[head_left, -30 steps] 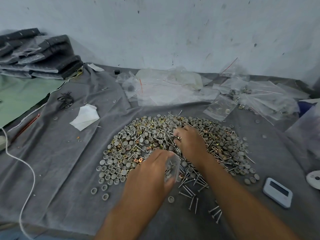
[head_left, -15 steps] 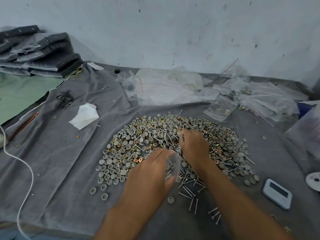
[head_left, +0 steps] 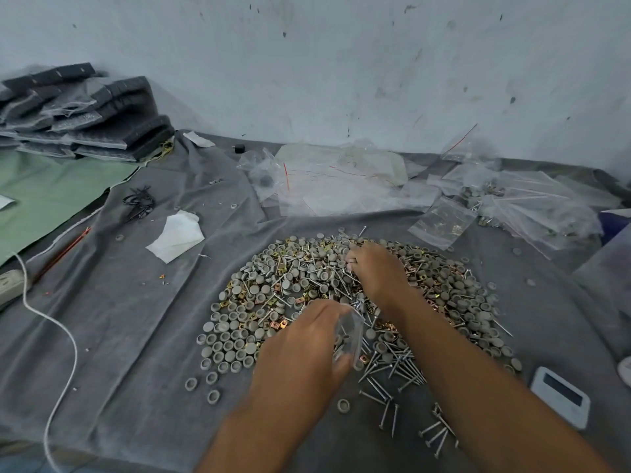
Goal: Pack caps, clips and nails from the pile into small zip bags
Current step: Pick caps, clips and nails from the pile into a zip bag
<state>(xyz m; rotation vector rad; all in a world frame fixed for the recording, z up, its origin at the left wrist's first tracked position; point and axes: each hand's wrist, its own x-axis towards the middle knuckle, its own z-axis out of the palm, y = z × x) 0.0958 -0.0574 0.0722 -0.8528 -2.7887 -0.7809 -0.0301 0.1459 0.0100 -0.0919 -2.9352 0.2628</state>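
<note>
Two bare forearms, no sleeves in view. Left hand [head_left: 300,353] without rings or watch. Right hand [head_left: 375,268] shows a small ring-like band on one finger; detail too blurred to confirm.

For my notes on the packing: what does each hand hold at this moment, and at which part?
The left hand grips a small clear zip bag by its side. The right hand reaches into the pile; what it holds cannot be told.

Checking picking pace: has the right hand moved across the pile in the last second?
Yes. The right hand has shifted slightly rightward and toward the far edge of the pile.
</note>
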